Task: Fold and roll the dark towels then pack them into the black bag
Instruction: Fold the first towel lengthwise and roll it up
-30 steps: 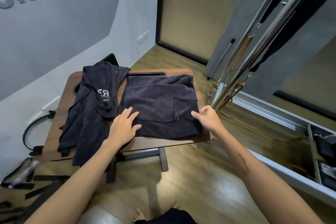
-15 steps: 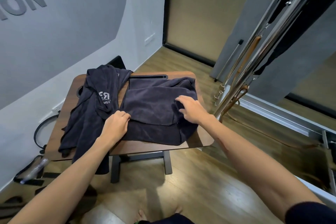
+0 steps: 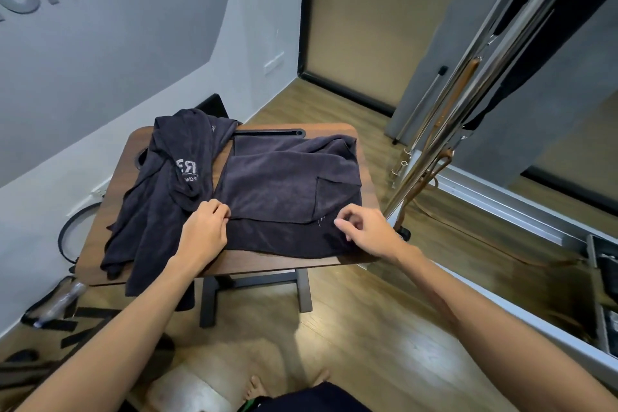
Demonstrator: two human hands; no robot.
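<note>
Folding step: my left hand (image 3: 204,231) and right hand (image 3: 364,231) pinch the towel (image 3: 287,191) at its near fold; rolling comes next.

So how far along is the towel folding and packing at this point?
Early. Done: one dark towel lies partly folded flat on the wooden table. In hand: the left hand pinches its fold edge; the right hand hovers at the near corner. Left: the crumpled logo towel, all rolling, and packing; no black bag clearly shows.

wall (image 3: 140,30) letters "ON", crumpled towel (image 3: 167,191) logo mirrored "R", "POW"
</note>
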